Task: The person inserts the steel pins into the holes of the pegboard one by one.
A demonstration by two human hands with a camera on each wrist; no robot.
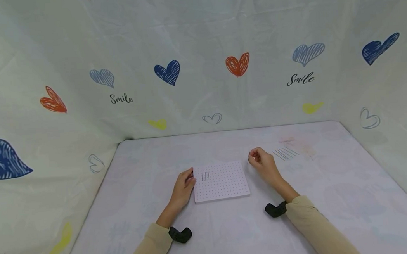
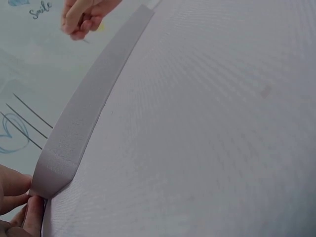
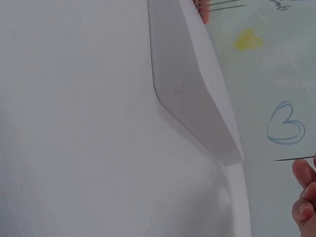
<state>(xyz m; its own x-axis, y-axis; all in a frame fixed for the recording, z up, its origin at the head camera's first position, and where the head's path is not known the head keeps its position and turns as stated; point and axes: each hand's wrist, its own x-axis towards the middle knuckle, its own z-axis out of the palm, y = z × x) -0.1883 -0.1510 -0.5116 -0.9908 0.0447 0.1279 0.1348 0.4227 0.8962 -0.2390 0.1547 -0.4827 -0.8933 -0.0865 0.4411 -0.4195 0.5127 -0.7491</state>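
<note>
A pale, square pegboard (image 1: 224, 186) with rows of small holes lies flat on the table. My left hand (image 1: 182, 188) grips its left edge, and in the left wrist view the fingertips (image 2: 35, 207) close on a corner of it. Three thin dark needles (image 1: 205, 176) stand upright in holes near the board's upper left. My right hand (image 1: 264, 166) is raised just beyond the board's upper right corner. Between thumb and finger it pinches one more needle (image 3: 291, 159), whose pointed end sticks out past the fingertips.
To the right of the right hand, several needles (image 1: 285, 153) lie side by side in a slanted row on the table (image 1: 149, 157). Behind the table hangs a white curtain (image 1: 198, 34) printed with hearts. A black wrist camera (image 1: 276, 209) sits at the right cuff.
</note>
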